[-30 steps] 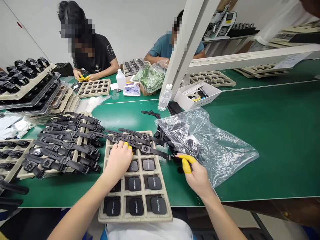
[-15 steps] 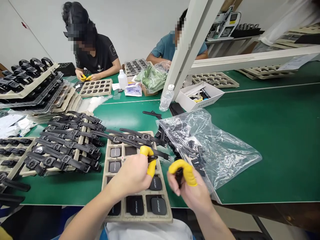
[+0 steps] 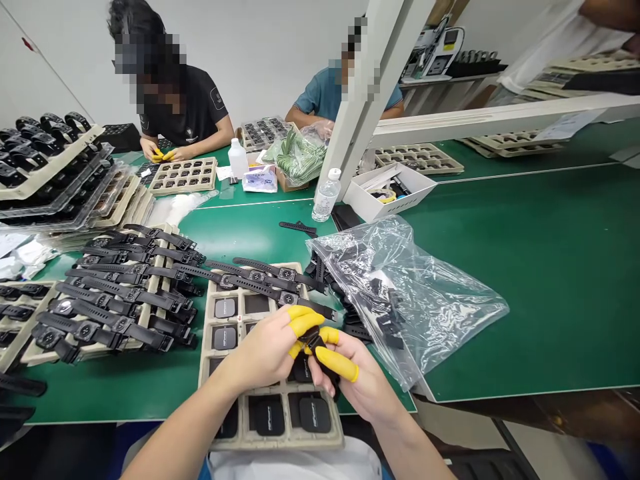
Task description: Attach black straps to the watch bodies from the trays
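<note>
Above the beige tray (image 3: 244, 421), my left hand (image 3: 273, 340) is closed on a small dark watch case (image 3: 311, 335), mostly covered by yellow finger cots. My right hand (image 3: 357, 377), also in yellow finger cots, pinches a black watch strap (image 3: 318, 345) against the case's edge. Beneath the hands, the tray's compartments hold dark square watch cases with printed faces, such as one black watch case (image 3: 313, 413). Across the tray's far end lie several watches with straps, among them a strapped watch (image 3: 287, 300). The exact join between strap and case is hidden by fingers.
A clear plastic bag (image 3: 445, 313) of black straps lies right of the tray. At left stand a tray piled with strapped watches (image 3: 120, 293) and tall tray stacks (image 3: 50, 177). Beyond are a water bottle (image 3: 326, 197), a white box (image 3: 387, 197) and two co-workers.
My hands have come together: the right hand moved left with the strap, bringing it to the watch case in my left hand. The view has shifted slightly.
</note>
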Demonstrator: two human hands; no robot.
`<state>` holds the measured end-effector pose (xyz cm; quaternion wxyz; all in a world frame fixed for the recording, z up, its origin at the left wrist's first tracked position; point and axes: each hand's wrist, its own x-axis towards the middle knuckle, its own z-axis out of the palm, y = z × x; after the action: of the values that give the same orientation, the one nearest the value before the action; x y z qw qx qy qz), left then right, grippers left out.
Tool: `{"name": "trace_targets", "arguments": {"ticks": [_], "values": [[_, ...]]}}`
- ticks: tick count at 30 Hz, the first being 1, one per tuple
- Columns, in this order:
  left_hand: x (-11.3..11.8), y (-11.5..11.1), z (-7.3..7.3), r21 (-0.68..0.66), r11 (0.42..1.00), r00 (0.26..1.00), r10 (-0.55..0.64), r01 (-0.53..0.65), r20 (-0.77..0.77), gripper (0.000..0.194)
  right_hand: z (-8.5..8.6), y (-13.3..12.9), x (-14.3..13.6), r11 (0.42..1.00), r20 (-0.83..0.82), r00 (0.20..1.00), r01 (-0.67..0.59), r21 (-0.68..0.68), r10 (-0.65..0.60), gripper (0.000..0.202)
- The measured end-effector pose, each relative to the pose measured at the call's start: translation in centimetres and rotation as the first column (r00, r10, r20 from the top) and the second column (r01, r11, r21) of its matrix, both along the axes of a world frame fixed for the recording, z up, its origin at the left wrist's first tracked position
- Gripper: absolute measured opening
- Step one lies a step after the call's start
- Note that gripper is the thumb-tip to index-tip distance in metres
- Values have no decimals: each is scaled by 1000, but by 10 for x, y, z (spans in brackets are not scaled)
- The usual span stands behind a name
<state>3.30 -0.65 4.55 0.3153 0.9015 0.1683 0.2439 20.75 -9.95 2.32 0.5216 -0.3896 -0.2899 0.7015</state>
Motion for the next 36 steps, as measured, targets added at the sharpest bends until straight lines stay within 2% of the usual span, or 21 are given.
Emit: {"name": "trace_targets", "arguments": {"ticks": [4,7,11,18,21,24,26,30,36], "values": [[1,-1,-1,25,1000,1000,12,-12,-17,49,-1,-1,-1,1000,-45,999,26,-9,-27,44],[2,-2,4,33,999,998,18,-16,-67,50,-2,-1,-1,997,-94,994,54,-51,-58,41],[1,-3,13,-14,999,998,-52,52,-22,48,0,0,0,995,-113,991,62,-74,-70,41],[3,-4,11,206,978,980,21,20,-196,38,1,1,5,993,-60,998,3,-115,-10,40],[2,-3,11,123,992,983,-15,37,-183,35,-1,0,5,993,-50,999,-21,-120,15,41],[-1,-2,12,-16,999,993,-43,42,-110,40,-2,0,4,994,-51,999,-13,-105,8,41],[-3,-1,12,-57,997,996,-47,43,-79,42,-2,0,3,995,-60,998,1,-99,-7,40],[-3,-1,12,-46,998,997,-36,33,-67,42,-1,3,5,994,-116,993,-13,-108,0,39],[1,-2,16,14,1000,990,-20,22,-138,39,-2,4,7,996,-183,983,-27,-90,10,39]]}}
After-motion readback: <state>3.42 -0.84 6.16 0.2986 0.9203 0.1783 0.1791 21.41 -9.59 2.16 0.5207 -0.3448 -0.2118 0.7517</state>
